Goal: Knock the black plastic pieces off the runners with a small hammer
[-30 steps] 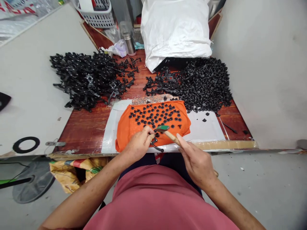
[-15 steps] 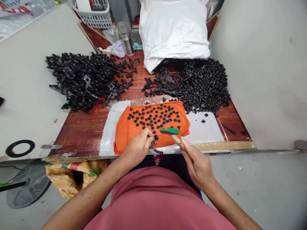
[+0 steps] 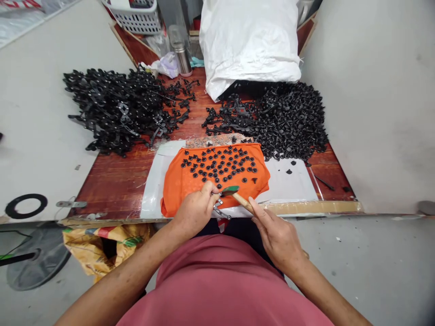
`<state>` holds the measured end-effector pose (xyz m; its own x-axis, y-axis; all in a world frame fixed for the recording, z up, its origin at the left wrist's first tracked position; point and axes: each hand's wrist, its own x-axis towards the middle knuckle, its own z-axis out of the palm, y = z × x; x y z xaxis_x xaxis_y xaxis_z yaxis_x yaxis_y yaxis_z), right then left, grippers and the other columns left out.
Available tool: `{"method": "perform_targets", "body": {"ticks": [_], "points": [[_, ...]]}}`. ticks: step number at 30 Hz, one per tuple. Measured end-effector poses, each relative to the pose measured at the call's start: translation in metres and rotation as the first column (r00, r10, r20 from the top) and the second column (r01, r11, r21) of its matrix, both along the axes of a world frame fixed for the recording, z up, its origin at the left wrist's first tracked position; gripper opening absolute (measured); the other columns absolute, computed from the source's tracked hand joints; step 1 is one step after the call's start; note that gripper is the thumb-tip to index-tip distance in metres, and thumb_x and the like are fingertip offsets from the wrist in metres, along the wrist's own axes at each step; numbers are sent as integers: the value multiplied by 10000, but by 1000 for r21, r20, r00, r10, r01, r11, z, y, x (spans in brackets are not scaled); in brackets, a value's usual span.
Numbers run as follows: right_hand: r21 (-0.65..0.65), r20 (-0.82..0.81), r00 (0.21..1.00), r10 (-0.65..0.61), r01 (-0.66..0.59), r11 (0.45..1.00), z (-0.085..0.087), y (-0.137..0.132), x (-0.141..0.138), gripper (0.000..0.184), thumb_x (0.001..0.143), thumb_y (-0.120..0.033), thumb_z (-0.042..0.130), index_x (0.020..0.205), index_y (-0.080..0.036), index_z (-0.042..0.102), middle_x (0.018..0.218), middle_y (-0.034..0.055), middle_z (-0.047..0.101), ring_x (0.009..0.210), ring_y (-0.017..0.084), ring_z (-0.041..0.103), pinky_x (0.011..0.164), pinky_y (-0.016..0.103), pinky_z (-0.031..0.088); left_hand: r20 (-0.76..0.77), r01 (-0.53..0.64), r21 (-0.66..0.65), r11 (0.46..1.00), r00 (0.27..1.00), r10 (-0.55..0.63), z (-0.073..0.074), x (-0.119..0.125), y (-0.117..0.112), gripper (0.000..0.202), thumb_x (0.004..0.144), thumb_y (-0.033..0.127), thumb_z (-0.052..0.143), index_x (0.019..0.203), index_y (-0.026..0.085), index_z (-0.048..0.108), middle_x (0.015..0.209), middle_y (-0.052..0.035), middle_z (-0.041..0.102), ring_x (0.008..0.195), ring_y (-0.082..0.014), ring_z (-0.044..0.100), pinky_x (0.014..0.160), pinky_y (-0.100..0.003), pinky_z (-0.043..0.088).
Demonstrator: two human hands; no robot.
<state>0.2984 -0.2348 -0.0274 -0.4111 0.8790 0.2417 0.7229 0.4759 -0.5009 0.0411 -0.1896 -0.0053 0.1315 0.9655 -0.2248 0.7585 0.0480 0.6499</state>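
An orange cloth (image 3: 180, 185) lies on the wooden table (image 3: 115, 181), strewn with several small black plastic studs (image 3: 220, 164). My left hand (image 3: 195, 210) rests at the cloth's near edge, fingers pinched on a thin black plastic strip (image 3: 220, 212) that sticks out to its right. My right hand (image 3: 277, 235) grips the wooden handle of a small hammer (image 3: 238, 194). The hammer's green head sits low over the cloth, just right of my left fingertips.
A heap of black plastic frames (image 3: 115, 108) lies at the back left and a heap of black studs (image 3: 288, 120) at the back right. Behind stand a white sack (image 3: 248, 40), a metal flask (image 3: 181, 59) and a basket (image 3: 136, 22). A patterned bag (image 3: 98, 244) sits under the table edge.
The hammer head has swung down and left, from raised over the cloth's right part to just beside my left fingertips. My left hand has barely moved.
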Motion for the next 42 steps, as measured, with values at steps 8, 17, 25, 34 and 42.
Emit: {"method": "perform_targets", "body": {"ticks": [8, 17, 25, 34, 42], "points": [[13, 44, 998, -34, 34, 999, 1, 0, -3, 581, 1057, -173, 473, 1620, -274, 371, 986, 78, 776, 742, 204, 740, 642, 284, 578, 95, -2, -24, 1000, 995, 4, 1, -3, 1, 62, 970, 262, 450, 953, 229, 499, 781, -5, 656, 709, -191, 615, 689, -307, 399], [-60, -195, 975, -106, 96, 994, 10, 5, 3, 603, 1055, -169, 506, 1616, -340, 367, 1390, 60, 696, 1116, 193, 737, 899, 280, 590, 228, -32, -74, 997, 972, 48, 0, -9, 5, 144, 967, 319, 460, 884, 221, 524, 675, 45, 515, 622, -144, 479, 627, -279, 351], [-172, -114, 986, -118, 97, 980, -5, -1, 12, 532, 1066, -213, 476, 1588, -306, 429, 1388, 61, 699, 1143, 206, 734, 930, 305, 599, 403, -59, -162, 985, 907, 120, -11, -14, 1, 215, 1003, 414, 451, 909, 226, 493, 635, 79, 400, 557, -105, 379, 557, -235, 312], [-225, -82, 992, -98, 78, 971, -16, -9, 7, 544, 1052, -203, 477, 1587, -287, 434, 1300, 83, 744, 1072, 219, 757, 902, 336, 617, 289, -42, -114, 993, 955, 73, -1, -6, 3, 161, 980, 343, 450, 891, 222, 507, 625, 70, 439, 571, -122, 414, 580, -260, 316], [-205, -57, 994, -91, 78, 976, -14, -6, 8, 530, 1057, -215, 469, 1583, -276, 443, 1216, 89, 771, 988, 223, 770, 858, 339, 622, 160, -23, -66, 998, 986, 33, 5, -6, 2, 121, 953, 320, 473, 891, 227, 519, 654, 47, 541, 639, -155, 528, 633, -284, 359]]}}
